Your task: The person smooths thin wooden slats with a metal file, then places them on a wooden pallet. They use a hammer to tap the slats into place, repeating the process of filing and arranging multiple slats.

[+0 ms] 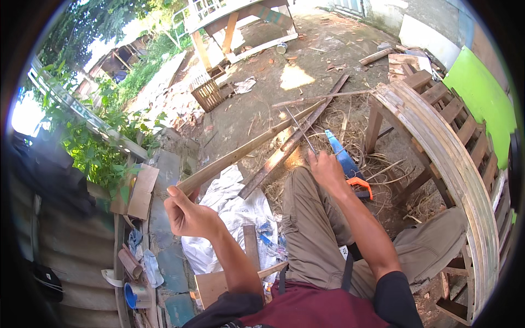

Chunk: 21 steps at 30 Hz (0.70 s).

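Observation:
My left hand [188, 213] is closed round the near end of a long wooden strip [240, 150], which slants away to the far right. The strip's far part crosses above a darker, flat wooden strip [279, 158]. In my right hand [328, 172] is a thin, straight metal tool [299, 128], perhaps a blade seen edge-on; its handle is hidden by my fingers. The tool's far end reaches close to the pale strip; I cannot tell whether they touch. Just right of my right hand lies a handsaw [344, 158] with a blue blade and an orange-and-black handle.
Wood shavings and thin strips [383, 164] litter the ground around the saw. A slatted wooden bench [437, 126] curves along the right. White cloth [224, 218] lies below my left hand. Beyond stand a slatted crate [208, 93] and a wooden table [240, 24].

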### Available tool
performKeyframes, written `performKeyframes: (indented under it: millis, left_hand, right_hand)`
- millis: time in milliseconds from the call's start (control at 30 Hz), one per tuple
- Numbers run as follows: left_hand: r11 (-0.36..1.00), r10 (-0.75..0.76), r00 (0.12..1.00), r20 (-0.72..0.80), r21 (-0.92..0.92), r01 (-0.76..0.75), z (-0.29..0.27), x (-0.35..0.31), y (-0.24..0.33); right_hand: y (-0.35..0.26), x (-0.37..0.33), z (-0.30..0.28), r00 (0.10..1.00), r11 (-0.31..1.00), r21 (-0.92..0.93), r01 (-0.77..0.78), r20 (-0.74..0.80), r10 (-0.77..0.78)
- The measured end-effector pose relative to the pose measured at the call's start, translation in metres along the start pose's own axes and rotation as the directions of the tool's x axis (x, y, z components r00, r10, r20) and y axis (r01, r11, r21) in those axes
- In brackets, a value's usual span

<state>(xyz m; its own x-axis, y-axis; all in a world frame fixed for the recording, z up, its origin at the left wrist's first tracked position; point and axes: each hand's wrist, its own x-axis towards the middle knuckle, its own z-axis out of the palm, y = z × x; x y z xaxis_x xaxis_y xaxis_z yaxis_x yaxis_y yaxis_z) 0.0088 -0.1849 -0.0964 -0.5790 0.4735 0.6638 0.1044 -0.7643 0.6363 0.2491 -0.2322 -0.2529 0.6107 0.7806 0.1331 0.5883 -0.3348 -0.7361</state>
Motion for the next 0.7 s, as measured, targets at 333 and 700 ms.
performKeyframes:
  millis: [333, 700]
  left_hand:
    - [0.956, -0.002, 0.937, 0.349, -0.273, 0.104, -0.033, -0.013, -0.006]
    - [0.723, 0.196, -0.144, 0.970, -0.044, 0.689, -0.029, -0.034, -0.013]
  right_hand:
    - [-0.032, -0.035, 0.006, 0.918, 0.465, 0.802, -0.375, 0.392, 0.064]
    - [-0.022, -0.048, -0.027, 0.909, 0.308, 0.864, -0.397, 0.325, 0.260]
